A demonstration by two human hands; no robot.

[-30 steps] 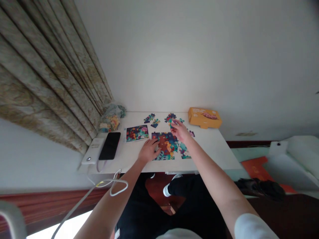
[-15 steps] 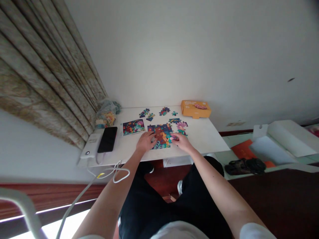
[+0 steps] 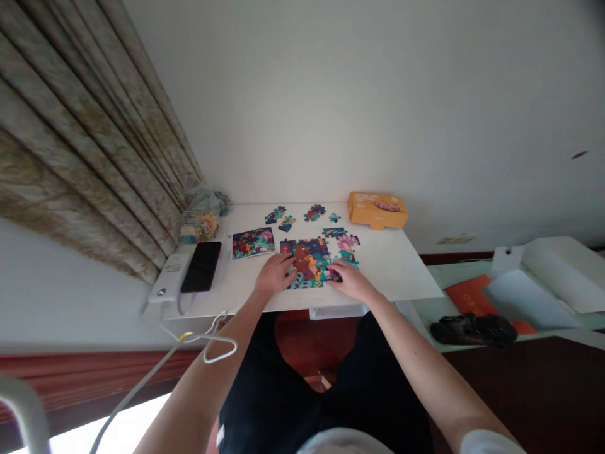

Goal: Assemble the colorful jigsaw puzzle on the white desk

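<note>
A partly joined jigsaw puzzle [image 3: 307, 258] lies on the white table [image 3: 387, 271], showing a brown figure on a dark blue ground. My left hand [image 3: 275, 272] rests at its left edge, fingers apart and holding nothing. At the lower right of the puzzle, my right hand [image 3: 350, 279] has its fingers closed on a dark puzzle piece [image 3: 334, 275], against the joined part. A joined strip with a pink shape [image 3: 348, 241] lies just beyond that hand. Left of the puzzle is a picture card [image 3: 253, 243] with a colourful print.
Loose puzzle pieces [image 3: 314, 212] lie along the back, near a yellow box [image 3: 378, 210]. On the left are a black phone [image 3: 202, 267], a white power strip [image 3: 169, 277] and a plastic bag [image 3: 203, 221]. A white cable [image 3: 220, 359] hangs by my left forearm.
My right hand has moved slightly down and right with the piece, now at the puzzle's lower right edge. My left hand stays at the left edge. The view has shifted a little.
</note>
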